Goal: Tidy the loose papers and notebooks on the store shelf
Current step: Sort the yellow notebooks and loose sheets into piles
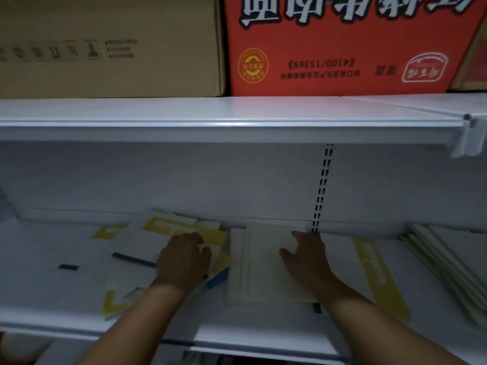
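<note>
So we've got both arms reaching into the white store shelf [47,259]. Our left hand [184,262] is lying palm-down on the messy pile of yellow-and-white notebooks [163,233] in the middle of the shelf, fingers [196,239] curled loosely over the top cover, pressing rather than pinching anything. Our right hand [307,255] sits just beside it on the cream stack of papers [253,262], fingers spread open and flat, thumb pointing left. That stack lies pushed up near the back wall. More loose yellow-edged sheets [379,275] lie flat to the right, and a neat row of cream notebooks [445,262] sits at the far right. On the shelf above, a brown carton [105,46] and a red box [340,46] with upside-down print stand side by side.
</note>
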Demonstrator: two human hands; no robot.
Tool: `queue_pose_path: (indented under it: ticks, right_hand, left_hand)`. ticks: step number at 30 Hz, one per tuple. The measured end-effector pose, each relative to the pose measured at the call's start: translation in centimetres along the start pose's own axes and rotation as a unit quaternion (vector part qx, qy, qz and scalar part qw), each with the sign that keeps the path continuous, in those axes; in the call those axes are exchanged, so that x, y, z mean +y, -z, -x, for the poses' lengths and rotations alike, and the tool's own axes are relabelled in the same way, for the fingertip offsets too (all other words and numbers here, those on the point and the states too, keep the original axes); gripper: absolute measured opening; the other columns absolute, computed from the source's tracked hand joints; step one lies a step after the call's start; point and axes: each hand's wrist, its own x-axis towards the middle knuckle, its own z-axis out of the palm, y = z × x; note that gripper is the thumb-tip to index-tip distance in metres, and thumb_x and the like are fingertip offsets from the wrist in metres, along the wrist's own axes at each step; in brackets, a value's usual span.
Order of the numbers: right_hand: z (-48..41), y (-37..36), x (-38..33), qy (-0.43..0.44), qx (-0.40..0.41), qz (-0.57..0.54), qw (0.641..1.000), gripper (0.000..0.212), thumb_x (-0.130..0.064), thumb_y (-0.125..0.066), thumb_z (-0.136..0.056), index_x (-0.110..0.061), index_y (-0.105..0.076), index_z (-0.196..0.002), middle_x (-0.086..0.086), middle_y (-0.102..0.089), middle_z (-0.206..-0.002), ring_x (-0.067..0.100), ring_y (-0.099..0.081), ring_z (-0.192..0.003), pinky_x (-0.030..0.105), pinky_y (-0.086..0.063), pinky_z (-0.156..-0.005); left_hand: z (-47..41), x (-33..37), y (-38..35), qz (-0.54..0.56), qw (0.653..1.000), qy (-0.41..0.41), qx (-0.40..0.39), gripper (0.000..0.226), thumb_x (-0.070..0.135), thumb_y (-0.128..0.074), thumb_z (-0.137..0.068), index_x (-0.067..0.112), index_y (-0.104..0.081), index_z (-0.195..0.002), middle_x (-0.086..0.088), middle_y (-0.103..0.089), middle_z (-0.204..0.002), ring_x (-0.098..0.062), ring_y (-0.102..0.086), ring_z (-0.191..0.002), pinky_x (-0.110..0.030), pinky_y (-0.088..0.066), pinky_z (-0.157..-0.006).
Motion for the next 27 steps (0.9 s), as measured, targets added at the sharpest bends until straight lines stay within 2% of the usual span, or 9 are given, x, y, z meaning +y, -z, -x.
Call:
queue_pose_path:
  ticks: [3, 7, 9, 10, 12, 17, 20, 22, 27]
  right_hand:
    - [-0.3, -2.9, -4.4, 0.024, -0.084, -0.145, 0.986, 0.058, -0.03, -0.055, -0.09, -0.013, -0.034, -0.142, 0.008, -0.042, -0.145, 0.022, -0.042, -0.13, 0.025, -0.033, -0.106]
    - [-0.8, -6.2, -8.0, 0.019, -0.157, -0.162, 0.974, 0.049, -0.035, -0.054, -0.088, -0.015, -0.046, -0.132, 0.004, -0.053, -0.131, 0.021, -0.05, -0.122, 0.028, -0.04, -0.098]
    - [-0.9, -7.0, -9.0, 0.053, -0.165, -0.112, 0.978, 0.007, -0.03, -0.055, -0.085, -0.024, -0.058, -0.084, -0.005, -0.058, -0.086, 0.017, -0.058, -0.091, 0.026, -0.041, -0.072]
    - [-0.9, -7.4, -9.3, 0.058, -0.171, -0.099, 0.978, 0.02, -0.027, -0.055, -0.082, -0.023, -0.05, -0.063, -0.006, -0.051, -0.069, 0.015, -0.055, -0.075, 0.026, -0.037, -0.06]
    - [-0.9, -7.4, -9.5, 0.066, -0.177, -0.074, 0.979, 0.03, -0.023, -0.056, -0.078, -0.019, -0.042, -0.051, -0.003, -0.044, -0.057, 0.016, -0.052, -0.065, 0.025, -0.031, -0.048]
    - [-1.4, -4.3, -8.0, 0.052, -0.149, -0.057, 0.986, 0.019, -0.015, -0.056, -0.074, -0.004, -0.069, -0.081, 0.014, -0.068, -0.089, 0.026, -0.065, -0.089, 0.02, -0.039, -0.06]
    - [-1.1, -0.4, -5.4, 0.022, -0.156, -0.133, 0.979, 0.015, -0.011, -0.058, -0.079, -0.009, -0.058, -0.064, 0.014, -0.061, -0.077, 0.023, -0.06, -0.074, 0.025, -0.045, -0.061]
    - [-0.7, 2.4, -2.6, -0.019, -0.135, -0.207, 0.969, 0.02, -0.01, -0.06, -0.083, -0.011, -0.054, -0.064, 0.011, -0.06, -0.073, 0.022, -0.058, -0.068, 0.029, -0.047, -0.059]
    - [2.1, 8.2, 5.6, -0.095, -0.034, -0.28, 0.955, 0.009, -0.014, -0.06, -0.088, -0.016, -0.053, -0.082, 0.002, -0.055, -0.079, 0.017, -0.056, -0.065, 0.025, -0.041, -0.053]
  left_hand:
    - [1.2, -2.6, 0.7, -0.022, 0.997, -0.034, -0.059, 0.041, 0.033, -0.045, -0.094, 0.012, -0.053, -0.128, -0.005, -0.05, -0.137, -0.02, -0.049, -0.123, -0.026, -0.042, -0.099]
    - [3.9, -5.5, 1.6, 0.038, 0.994, -0.1, -0.01, 0.039, 0.036, -0.041, -0.096, 0.011, -0.066, -0.113, -0.001, -0.064, -0.12, -0.017, -0.065, -0.104, -0.014, -0.044, -0.082]
    - [4.5, -6.8, 1.9, 0.067, 0.991, -0.111, -0.004, 0.044, 0.047, -0.045, -0.084, 0.016, -0.076, -0.09, 0.001, -0.074, -0.098, -0.011, -0.068, -0.089, -0.018, -0.049, -0.083]
    - [4.6, -7.5, 1.6, 0.045, 0.991, -0.129, 0.007, 0.048, 0.053, -0.047, -0.074, 0.019, -0.076, -0.09, 0.004, -0.074, -0.1, -0.003, -0.063, -0.094, -0.031, -0.051, -0.093]
    - [4.7, -7.3, 1.7, 0.026, 0.993, -0.11, -0.032, 0.07, 0.066, -0.045, -0.059, 0.028, -0.067, -0.113, 0.016, -0.059, -0.123, 0.006, -0.047, -0.118, -0.049, -0.024, -0.114]
    - [3.7, -4.5, 0.0, -0.068, 0.981, -0.157, -0.095, 0.101, 0.071, -0.03, -0.047, 0.035, -0.034, -0.142, 0.014, -0.03, -0.15, -0.006, -0.023, -0.142, -0.045, -0.001, -0.118]
    - [2.4, -0.9, -1.7, -0.054, 0.962, -0.262, -0.059, 0.069, 0.047, -0.034, -0.062, 0.032, -0.058, -0.125, 0.007, -0.053, -0.136, -0.015, -0.051, -0.128, -0.037, -0.024, -0.11]
    - [2.1, 2.4, -2.1, 0.023, 0.956, -0.294, -0.008, 0.047, 0.021, -0.05, -0.067, 0.031, -0.07, -0.109, 0.019, -0.062, -0.118, -0.001, -0.06, -0.108, -0.018, -0.043, -0.094]
    - [2.7, 10.2, -5.1, 0.134, 0.901, -0.411, -0.044, 0.039, 0.005, -0.062, -0.054, 0.03, -0.077, -0.08, 0.011, -0.075, -0.091, -0.002, -0.07, -0.08, -0.013, -0.051, -0.072]
